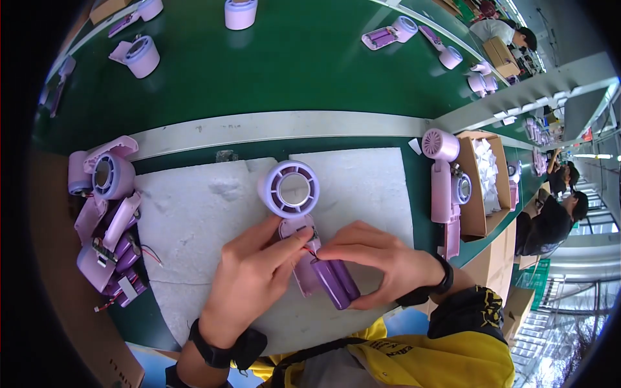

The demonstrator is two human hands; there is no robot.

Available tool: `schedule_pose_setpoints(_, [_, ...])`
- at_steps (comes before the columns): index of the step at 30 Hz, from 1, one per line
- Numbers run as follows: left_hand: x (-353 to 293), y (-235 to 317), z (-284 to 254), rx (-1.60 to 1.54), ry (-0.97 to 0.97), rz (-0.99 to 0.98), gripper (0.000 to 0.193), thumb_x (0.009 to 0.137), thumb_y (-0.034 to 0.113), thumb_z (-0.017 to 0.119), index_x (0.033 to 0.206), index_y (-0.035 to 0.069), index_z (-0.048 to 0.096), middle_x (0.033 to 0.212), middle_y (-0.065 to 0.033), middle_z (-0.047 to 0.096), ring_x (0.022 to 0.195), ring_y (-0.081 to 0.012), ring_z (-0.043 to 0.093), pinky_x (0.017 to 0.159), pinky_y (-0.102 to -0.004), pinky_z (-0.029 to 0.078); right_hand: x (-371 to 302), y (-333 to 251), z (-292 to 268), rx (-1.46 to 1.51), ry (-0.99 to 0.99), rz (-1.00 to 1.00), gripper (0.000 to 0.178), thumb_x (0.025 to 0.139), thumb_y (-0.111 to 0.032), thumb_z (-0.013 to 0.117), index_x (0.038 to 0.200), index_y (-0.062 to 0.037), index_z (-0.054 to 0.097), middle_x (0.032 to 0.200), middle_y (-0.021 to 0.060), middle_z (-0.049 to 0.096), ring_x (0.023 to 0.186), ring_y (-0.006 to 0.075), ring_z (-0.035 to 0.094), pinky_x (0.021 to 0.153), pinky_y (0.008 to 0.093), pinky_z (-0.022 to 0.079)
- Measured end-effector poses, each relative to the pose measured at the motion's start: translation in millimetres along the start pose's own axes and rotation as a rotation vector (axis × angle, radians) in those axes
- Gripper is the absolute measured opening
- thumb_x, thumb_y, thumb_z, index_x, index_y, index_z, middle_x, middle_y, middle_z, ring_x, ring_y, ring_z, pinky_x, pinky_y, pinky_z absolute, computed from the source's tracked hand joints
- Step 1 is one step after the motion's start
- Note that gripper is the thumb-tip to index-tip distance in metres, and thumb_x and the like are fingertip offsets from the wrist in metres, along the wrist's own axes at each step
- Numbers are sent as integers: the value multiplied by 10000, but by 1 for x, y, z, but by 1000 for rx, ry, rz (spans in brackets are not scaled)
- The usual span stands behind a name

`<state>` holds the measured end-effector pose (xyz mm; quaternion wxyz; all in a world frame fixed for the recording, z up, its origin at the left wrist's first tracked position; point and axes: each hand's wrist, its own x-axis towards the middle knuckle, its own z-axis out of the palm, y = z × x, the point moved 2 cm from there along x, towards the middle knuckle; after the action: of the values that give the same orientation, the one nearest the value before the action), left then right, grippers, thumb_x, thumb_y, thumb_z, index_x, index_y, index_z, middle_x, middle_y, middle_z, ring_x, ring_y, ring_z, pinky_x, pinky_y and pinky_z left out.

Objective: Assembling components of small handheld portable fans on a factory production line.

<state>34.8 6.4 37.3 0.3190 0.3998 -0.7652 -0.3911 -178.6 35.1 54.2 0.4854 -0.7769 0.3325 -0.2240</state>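
Green worktop with a pale sheet on it fills the near part of my view. I have the right hand gripping the purple battery pack between thumb and fingers; the left hand is pinched shut by the thin wires, but I cannot tell whether it holds one. If I let the pack tip or draw away, I judge the short leads could strain at their joints; a slack right grip could drop it. The pack sits inside the right grip, just right of the left fingertips, beside the open handle shell. Beyond both hands, the lilac fan head stands near the sheet's far edge; housing parts heap past its left edge, and a cardboard box lies past its right.
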Motion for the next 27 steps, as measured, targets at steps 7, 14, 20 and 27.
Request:
schedule_pose_setpoints(7, [0, 0, -3, 21, -48, -11, 393, 693, -38, 735, 1072, 61, 714, 1084, -186, 641, 803, -316, 671, 697, -394, 561, -1, 7, 21, -197, 141, -64, 706, 597, -111, 872, 1223, -3, 565, 1254, 172, 585, 1106, 349, 567, 939, 428, 478])
schedule_pose_setpoints(14, [-1, 2, -11, 53, -82, -21, 440, 677, -64, 703, 1099, 62, 704, 1110, -200, 633, 845, -336, 669, 725, -405, 559, 6, 4, 24, -236, 123, -77, 711, 614, -112, 868, 1240, 6, 552, 1286, 175, 557, 1116, 354, 563, 938, 426, 481])
schedule_pose_setpoints(20, [9, 2, -6, 12, -69, 39, 359, 788, -66, 678, 1129, 47, 688, 983, -176, 643, 820, -342, 657, 694, -370, 519, 3, 5, 19, -219, 154, -117, 682, 628, -109, 864, 1229, 13, 566, 1303, 179, 537, 1119, 357, 562, 926, 420, 486])
schedule_pose_setpoints(27, [3, -1, -2, -28, -78, 19, 374, 820, -81, 632, 1165, 60, 669, 1084, -199, 642, 893, -359, 662, 742, -362, 525, -4, 1, 19, -290, 194, -97, 522, 642, -72, 850, 1114, 1, 638, 1314, 203, 525, 1118, 373, 574, 898, 421, 513])
